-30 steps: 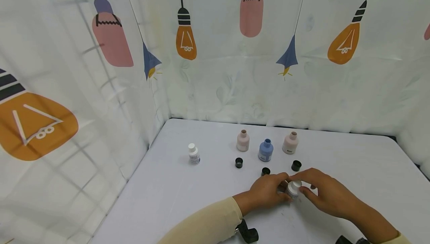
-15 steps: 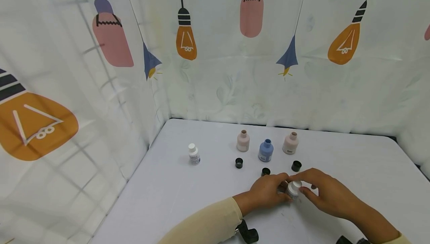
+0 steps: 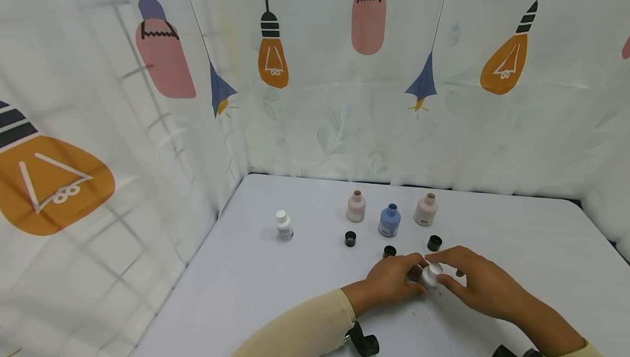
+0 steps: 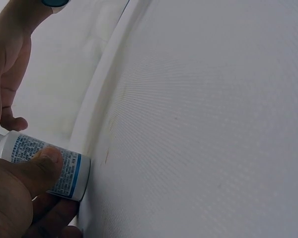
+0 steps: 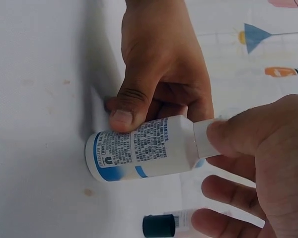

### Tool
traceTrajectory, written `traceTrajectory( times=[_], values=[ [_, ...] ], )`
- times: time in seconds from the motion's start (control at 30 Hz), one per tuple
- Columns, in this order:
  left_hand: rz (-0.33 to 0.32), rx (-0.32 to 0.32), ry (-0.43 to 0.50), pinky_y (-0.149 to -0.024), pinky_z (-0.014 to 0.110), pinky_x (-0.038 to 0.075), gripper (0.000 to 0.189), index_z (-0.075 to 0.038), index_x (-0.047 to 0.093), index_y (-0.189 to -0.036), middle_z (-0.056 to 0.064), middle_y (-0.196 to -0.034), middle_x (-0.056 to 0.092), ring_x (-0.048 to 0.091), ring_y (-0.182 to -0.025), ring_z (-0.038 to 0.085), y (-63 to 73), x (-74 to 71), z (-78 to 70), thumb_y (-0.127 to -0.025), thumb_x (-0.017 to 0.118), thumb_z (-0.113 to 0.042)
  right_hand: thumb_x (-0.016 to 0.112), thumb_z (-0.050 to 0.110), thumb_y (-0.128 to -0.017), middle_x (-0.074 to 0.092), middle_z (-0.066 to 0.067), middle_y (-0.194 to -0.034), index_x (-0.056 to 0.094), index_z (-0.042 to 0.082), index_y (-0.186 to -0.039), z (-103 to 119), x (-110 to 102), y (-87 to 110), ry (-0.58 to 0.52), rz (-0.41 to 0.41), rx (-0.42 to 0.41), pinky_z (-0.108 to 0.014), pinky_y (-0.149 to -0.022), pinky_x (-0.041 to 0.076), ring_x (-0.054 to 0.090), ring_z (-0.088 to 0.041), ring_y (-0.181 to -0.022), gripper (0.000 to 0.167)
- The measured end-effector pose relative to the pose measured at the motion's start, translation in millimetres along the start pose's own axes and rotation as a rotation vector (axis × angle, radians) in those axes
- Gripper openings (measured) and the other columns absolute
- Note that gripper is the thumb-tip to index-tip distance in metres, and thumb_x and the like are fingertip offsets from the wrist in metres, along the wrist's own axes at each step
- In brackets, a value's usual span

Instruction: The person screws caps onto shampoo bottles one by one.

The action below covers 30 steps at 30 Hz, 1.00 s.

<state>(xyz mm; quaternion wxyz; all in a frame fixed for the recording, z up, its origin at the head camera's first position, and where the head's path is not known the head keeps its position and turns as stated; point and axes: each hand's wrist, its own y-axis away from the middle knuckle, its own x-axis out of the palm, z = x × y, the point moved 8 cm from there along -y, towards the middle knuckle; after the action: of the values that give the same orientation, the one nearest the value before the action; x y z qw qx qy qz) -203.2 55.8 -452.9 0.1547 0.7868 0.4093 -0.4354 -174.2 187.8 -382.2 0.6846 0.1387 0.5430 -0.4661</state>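
A small white bottle (image 5: 144, 148) with printed text and a blue band stands upright on the table between my hands. My left hand (image 3: 394, 280) holds its body, the thumb lying along the label in the left wrist view. At the top, my right hand (image 3: 479, 283) pinches the white cap (image 5: 203, 139) between thumb and index finger. The other right fingers are spread loosely away from the bottle in the right wrist view. Beyond my hands, a black cap (image 3: 435, 243) lies near the right hand and another black cap (image 3: 389, 251) near the left.
Two pale pink bottles, a left one (image 3: 356, 206) and a right one (image 3: 425, 209), stand uncapped with a blue bottle (image 3: 389, 220) between them. A third black cap (image 3: 350, 238) lies in front. Farther left stands a capped white bottle (image 3: 284, 226). Patterned curtains (image 3: 325, 127) enclose the white table (image 3: 236, 291).
The right fingers have shifted very slightly at the cap. The left hand, the bottle and everything else on the table keep their places.
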Motion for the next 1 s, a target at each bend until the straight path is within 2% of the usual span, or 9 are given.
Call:
traceTrajectory(
  times=[0.1, 0.2, 0.4, 0.63, 0.87, 1.0],
  values=[
    [-0.004, 0.003, 0.0, -0.086, 0.012, 0.046, 0.045, -0.023, 0.061, -0.129, -0.016, -0.118, 0.071, 0.062, -0.105, -0.01, 0.0, -0.2, -0.5, -0.09, 0.082, -0.032, 0.085, 0.009, -0.083, 0.065, 0.016, -0.116, 0.069, 0.031, -0.126, 2.3, -0.4, 1.0, -0.009, -0.01, -0.043, -0.024, -0.068, 0.053, 0.063, -0.009, -0.096, 0.051],
    [-0.002, 0.004, 0.007, -0.087, 0.012, 0.046, 0.044, -0.023, 0.061, -0.128, -0.016, -0.117, 0.071, 0.062, -0.104, -0.01, -0.2, -0.4, -1.1, -0.09, 0.081, -0.032, 0.085, 0.01, -0.083, 0.065, 0.017, -0.114, 0.069, 0.033, -0.124, 2.2, -0.8, 1.4, 0.013, -0.018, -0.048, -0.025, -0.068, 0.053, 0.062, -0.007, -0.094, 0.049],
    [-0.004, -0.002, 0.007, -0.086, 0.012, 0.046, 0.042, -0.024, 0.061, -0.127, -0.016, -0.117, 0.071, 0.062, -0.104, -0.01, -1.1, -0.5, -1.3, -0.091, 0.081, -0.032, 0.085, 0.014, -0.084, 0.064, 0.017, -0.113, 0.069, 0.035, -0.121, 0.4, -1.3, 1.6, 0.059, -0.018, -0.007, -0.025, -0.069, 0.053, 0.063, -0.007, -0.094, 0.046],
    [-0.006, 0.0, 0.006, -0.087, 0.013, 0.047, 0.044, -0.023, 0.061, -0.129, -0.015, -0.119, 0.07, 0.062, -0.105, -0.009, 0.3, -0.3, -1.6, -0.091, 0.081, -0.031, 0.086, 0.013, -0.084, 0.065, 0.017, -0.113, 0.07, 0.034, -0.122, 1.1, 0.0, 3.7, 0.022, -0.043, -0.013, -0.025, -0.068, 0.053, 0.061, -0.005, -0.092, 0.047],
    [-0.003, 0.003, 0.022, -0.087, 0.012, 0.046, 0.045, -0.022, 0.063, -0.129, -0.017, -0.12, 0.07, 0.061, -0.106, -0.009, 2.0, -1.4, -2.1, -0.09, 0.082, -0.03, 0.083, 0.023, -0.088, 0.065, 0.011, -0.114, 0.068, 0.028, -0.13, -3.4, 3.5, 4.0, 0.027, 0.03, 0.098, -0.024, -0.064, 0.052, 0.06, -0.006, -0.084, 0.045],
    [-0.013, 0.001, 0.026, -0.086, 0.011, 0.045, 0.044, -0.023, 0.063, -0.127, -0.018, -0.118, 0.07, 0.061, -0.105, -0.01, 4.1, -4.9, -1.7, -0.088, 0.083, -0.032, 0.084, 0.024, -0.088, 0.064, 0.012, -0.112, 0.066, 0.026, -0.133, -3.1, 2.4, 5.3, 0.032, 0.013, 0.079, -0.024, -0.064, 0.051, 0.059, -0.005, -0.084, 0.049]
  ],
)
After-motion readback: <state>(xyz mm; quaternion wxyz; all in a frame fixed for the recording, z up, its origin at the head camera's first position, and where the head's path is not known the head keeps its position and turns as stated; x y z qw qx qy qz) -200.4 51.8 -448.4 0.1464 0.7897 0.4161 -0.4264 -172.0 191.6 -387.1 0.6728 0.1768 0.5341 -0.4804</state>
